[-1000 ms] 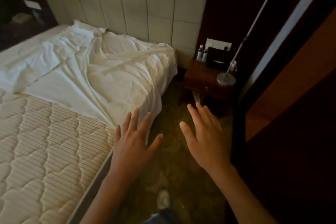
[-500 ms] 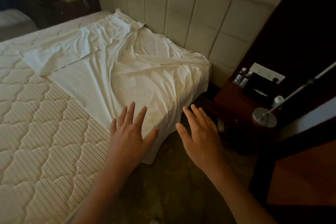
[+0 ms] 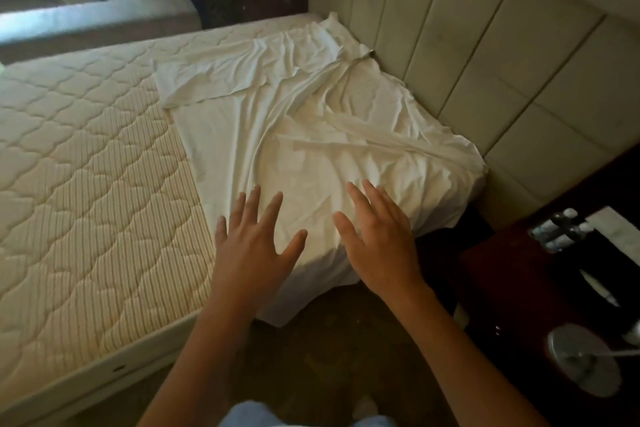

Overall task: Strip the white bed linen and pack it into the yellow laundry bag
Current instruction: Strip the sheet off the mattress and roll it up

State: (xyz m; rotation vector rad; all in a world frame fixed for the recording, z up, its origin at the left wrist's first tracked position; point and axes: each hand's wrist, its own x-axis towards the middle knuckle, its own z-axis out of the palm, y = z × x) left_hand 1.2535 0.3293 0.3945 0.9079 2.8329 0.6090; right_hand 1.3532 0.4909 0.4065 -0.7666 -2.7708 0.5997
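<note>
A crumpled white sheet (image 3: 311,128) covers the head end of the bed and hangs over its near corner, partly peeled back off the quilted mattress (image 3: 86,184). My left hand (image 3: 252,246) reaches out over the sheet's near edge with fingers spread and holds nothing. My right hand (image 3: 377,239) hovers beside it over the sheet's hanging corner, fingers straight, also holding nothing. Whether either hand touches the cloth is unclear. No yellow laundry bag is in view.
A padded beige headboard (image 3: 485,62) backs the bed. A dark wooden nightstand (image 3: 519,288) stands at the right with water bottles (image 3: 557,229) and a lamp base (image 3: 581,364). Dark carpet (image 3: 329,357) lies between me and the bed.
The view has swung left and closer to the bed. Both open hands have moved from over the floor to over the near corner of the sheet.
</note>
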